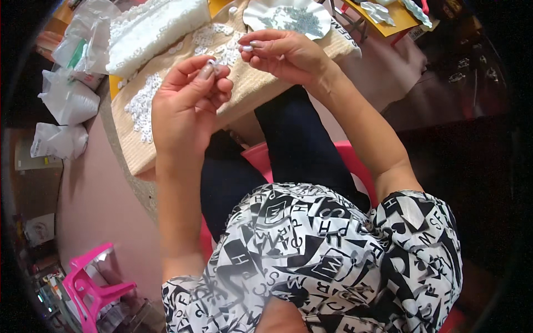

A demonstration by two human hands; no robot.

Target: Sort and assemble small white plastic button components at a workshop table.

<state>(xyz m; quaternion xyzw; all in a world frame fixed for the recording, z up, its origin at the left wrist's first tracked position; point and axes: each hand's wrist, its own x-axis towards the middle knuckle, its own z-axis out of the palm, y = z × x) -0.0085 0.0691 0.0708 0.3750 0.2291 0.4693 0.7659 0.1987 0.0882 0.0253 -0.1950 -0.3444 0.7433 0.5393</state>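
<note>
Small white piece (212, 62) could slip and vanish among lookalikes if the pinch loosens, since fingertips cover most of it. The left hand (186, 102) clamps it between thumb and forefinger above the table edge. The right hand (297, 55), just beside, closes its fingertips on a second white piece (247, 49). Beyond, a heap of white pieces (143, 108) lies on a beige ribbed towel (244, 91); a scalloped white plate (251, 14) holds small grey pieces (300, 22).
</note>
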